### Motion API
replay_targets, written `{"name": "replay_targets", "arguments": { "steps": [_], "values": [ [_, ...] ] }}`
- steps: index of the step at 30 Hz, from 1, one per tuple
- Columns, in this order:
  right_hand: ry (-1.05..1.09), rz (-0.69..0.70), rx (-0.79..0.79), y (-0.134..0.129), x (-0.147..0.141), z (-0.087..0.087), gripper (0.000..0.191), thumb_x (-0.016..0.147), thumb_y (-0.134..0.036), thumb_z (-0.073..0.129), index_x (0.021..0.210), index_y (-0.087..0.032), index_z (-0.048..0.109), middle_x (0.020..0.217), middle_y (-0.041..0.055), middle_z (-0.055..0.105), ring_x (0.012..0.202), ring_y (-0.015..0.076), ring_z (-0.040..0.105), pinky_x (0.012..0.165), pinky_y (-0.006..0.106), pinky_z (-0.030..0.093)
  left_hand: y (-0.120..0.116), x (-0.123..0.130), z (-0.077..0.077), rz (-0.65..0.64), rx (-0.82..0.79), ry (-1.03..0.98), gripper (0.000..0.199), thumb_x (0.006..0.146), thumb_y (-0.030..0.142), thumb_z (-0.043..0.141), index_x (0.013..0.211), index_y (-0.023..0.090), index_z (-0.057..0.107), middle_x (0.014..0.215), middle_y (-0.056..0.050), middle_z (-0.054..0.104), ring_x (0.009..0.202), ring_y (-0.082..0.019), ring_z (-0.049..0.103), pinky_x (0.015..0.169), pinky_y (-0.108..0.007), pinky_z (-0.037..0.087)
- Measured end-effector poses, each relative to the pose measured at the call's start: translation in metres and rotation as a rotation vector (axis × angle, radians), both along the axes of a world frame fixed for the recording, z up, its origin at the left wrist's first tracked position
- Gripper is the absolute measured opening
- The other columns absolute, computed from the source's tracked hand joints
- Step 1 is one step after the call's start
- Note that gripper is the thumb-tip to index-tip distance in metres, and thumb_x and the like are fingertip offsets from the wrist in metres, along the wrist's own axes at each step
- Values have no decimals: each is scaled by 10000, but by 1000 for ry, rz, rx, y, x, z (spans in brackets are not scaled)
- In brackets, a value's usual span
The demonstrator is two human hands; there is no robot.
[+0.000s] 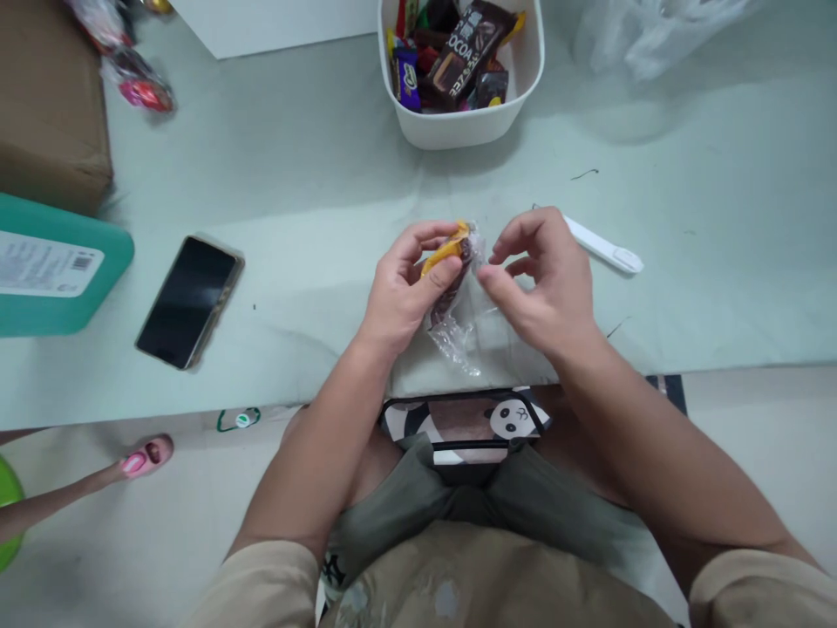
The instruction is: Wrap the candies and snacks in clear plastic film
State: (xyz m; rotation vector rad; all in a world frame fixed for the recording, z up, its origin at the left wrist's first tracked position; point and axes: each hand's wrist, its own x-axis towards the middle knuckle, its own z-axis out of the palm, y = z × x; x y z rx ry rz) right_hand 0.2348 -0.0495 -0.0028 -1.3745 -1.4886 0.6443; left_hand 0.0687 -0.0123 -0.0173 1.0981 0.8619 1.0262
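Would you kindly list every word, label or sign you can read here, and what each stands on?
"COCOA": dark packet in the white tub; its other characters are unclear.
"NY", apparently, as a monogram: shorts.
Too blurred: lettering on the purple wrapper.
Too small: the label on the green container.
None legible: yellow-edged packet in the left hand.

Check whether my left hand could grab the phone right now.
Probably not without freeing it first: your left hand is gripping the packet, though nothing visible blocks the way across to the phone.
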Motion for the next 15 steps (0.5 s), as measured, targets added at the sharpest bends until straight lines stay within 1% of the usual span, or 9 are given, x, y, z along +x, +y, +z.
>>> {"name": "replay_targets", "arguments": {
  "steps": [2, 4, 6, 8, 10, 12, 15],
  "values": [
    [-107, 37, 20, 1, 0, 2, 367, 911, -568, 673, 839, -226, 561, 818, 21, 629, 770, 162, 594, 628, 304, 458, 0, -3, -2, -53, -2, 4, 406, 795, 565, 810, 1085, 289, 739, 1072, -14, 725, 975, -165, 698, 858, -281, 568],
    [-180, 68, 45, 2, 3, 3, 389, 963, -540, 613, 753, -219, 549, 749, 23, 607, 723, 155, 563, 641, 312, 433, 1, -5, 0, -78, -32, 1, 369, 806, 549, 807, 1058, 285, 754, 1014, -4, 730, 857, -137, 691, 762, -259, 561],
    [-211, 91, 82, 2, 6, 3, 396, 1006, -483, 559, 717, -213, 540, 705, 20, 580, 688, 147, 535, 644, 313, 409, 4, -9, 4, -110, -77, 3, 333, 801, 526, 820, 1004, 267, 768, 927, 3, 729, 747, -113, 668, 679, -244, 537],
    [-232, 110, 111, 2, 10, 2, 367, 1017, -429, 546, 721, -211, 542, 691, 18, 565, 674, 146, 521, 639, 312, 391, 8, -13, 10, -171, -129, 10, 335, 776, 522, 842, 943, 240, 772, 829, 6, 715, 667, -107, 646, 621, -245, 518],
    [-262, 124, 118, 1, 12, 2, 349, 1015, -412, 543, 730, -211, 539, 681, 15, 552, 670, 150, 514, 637, 313, 378, 11, -17, 16, -221, -169, 25, 358, 746, 529, 862, 897, 219, 764, 762, 5, 703, 623, -113, 638, 575, -249, 497],
    [-296, 121, 105, 0, 12, 3, 364, 1014, -436, 533, 728, -211, 531, 669, 13, 538, 658, 151, 505, 627, 312, 362, 14, -21, 20, -221, -182, 38, 371, 727, 530, 875, 862, 207, 752, 734, 1, 707, 604, -121, 641, 540, -254, 474],
    [-345, 102, 91, -1, 13, 4, 409, 1010, -493, 523, 716, -209, 519, 664, 15, 525, 637, 146, 484, 608, 313, 335, 16, -28, 22, -214, -189, 48, 364, 738, 525, 868, 842, 202, 739, 707, -5, 714, 595, -131, 649, 511, -254, 449]
  ]
}}
